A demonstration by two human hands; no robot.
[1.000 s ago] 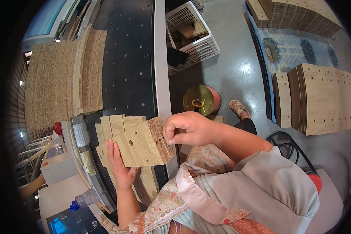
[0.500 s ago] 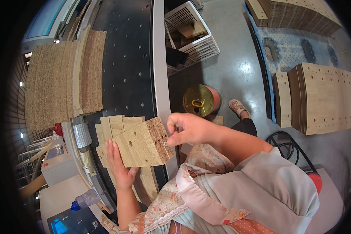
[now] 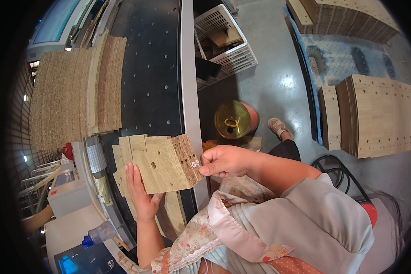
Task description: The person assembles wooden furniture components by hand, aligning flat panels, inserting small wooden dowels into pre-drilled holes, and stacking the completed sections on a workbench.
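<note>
Left hand [image 3: 144, 202]: fingers extended against board stack [image 3: 162, 169]. Right hand [image 3: 224, 160]: fingers curled closed beside two white end-face discs [image 3: 194, 164]; whether gripping anything is indiscernible.

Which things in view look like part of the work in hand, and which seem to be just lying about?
Apparently in use:
drilled boards, with the left hand against them
two small white discs on the boards' end, beside the right hand
black worktable

Apparently just lying about:
white crate
metal can
blue-capped bottle
</note>
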